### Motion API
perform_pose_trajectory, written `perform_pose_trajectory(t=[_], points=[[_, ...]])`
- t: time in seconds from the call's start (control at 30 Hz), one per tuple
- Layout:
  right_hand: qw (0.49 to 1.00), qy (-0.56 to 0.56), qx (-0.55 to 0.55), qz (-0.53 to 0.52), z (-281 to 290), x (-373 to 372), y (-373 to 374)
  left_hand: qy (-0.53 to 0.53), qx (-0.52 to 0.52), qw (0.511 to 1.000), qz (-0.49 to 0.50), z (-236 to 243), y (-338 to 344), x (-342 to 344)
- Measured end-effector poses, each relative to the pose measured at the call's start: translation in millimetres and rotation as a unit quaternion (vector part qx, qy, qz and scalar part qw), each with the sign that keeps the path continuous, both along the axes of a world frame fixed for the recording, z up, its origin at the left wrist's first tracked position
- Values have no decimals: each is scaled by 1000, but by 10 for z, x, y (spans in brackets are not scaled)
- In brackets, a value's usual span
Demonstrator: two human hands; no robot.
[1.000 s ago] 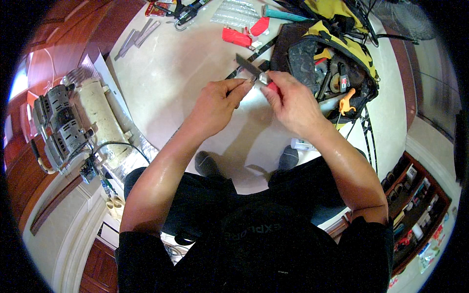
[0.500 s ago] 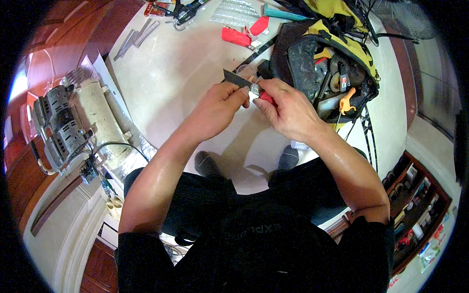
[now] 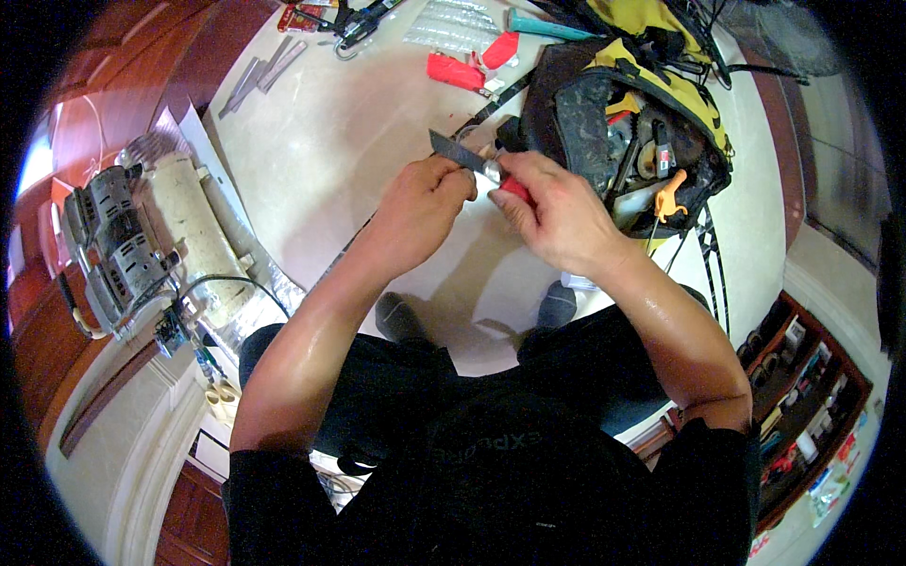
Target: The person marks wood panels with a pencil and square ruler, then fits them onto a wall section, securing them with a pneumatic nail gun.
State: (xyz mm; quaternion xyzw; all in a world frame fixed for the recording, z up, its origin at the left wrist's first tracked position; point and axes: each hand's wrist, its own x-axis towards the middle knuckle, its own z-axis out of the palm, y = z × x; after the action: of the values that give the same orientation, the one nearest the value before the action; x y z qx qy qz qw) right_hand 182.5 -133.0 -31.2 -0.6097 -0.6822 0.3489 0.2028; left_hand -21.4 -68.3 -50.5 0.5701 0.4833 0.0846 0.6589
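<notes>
A red-handled knife (image 3: 461, 154) is gripped in my right hand (image 3: 564, 209), its dark flat blade pointing up and left. My left hand (image 3: 425, 200) is closed in a pinch just below the blade, close to my right fingertips. What the left fingers hold is hidden. A thin dark strip (image 3: 344, 253) shows beside my left forearm; I cannot tell whether it runs into that hand. Just past the blade, a small clear round object (image 3: 479, 138) lies partly hidden on the pale floor (image 3: 321, 151).
An open black and yellow tool bag (image 3: 576, 104) full of tools stands at the right. Red pieces (image 3: 455, 72) and grey metal strips (image 3: 253, 87) lie farther off. Left is a cream cylindrical machine (image 3: 193, 222). My feet (image 3: 404, 316) are below my hands.
The thin dark strip has come into view beside my left forearm. Both hands have shifted only slightly, and the knife stays in my right hand.
</notes>
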Motion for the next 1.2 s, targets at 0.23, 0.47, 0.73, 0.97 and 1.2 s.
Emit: perform_pose_trajectory(t=[0.23,0.47,0.73,0.97,1.2], points=[[1000,-23,4,-2,25,-29,10,-7,-9,1000,-18,78,27,24],[997,-58,22,-48,-11,60,63,13,63,998,1,102,17,101],[1000,-10,-8,14,38,20,1,11,-34,999,-7,80,52,-1],[1000,-23,-1,-12,97,-54,11,-11,16,1000,-10,18,36,9],[994,-69,-29,-79,75,81,96,1,22,1000,-20,179,59,70]])
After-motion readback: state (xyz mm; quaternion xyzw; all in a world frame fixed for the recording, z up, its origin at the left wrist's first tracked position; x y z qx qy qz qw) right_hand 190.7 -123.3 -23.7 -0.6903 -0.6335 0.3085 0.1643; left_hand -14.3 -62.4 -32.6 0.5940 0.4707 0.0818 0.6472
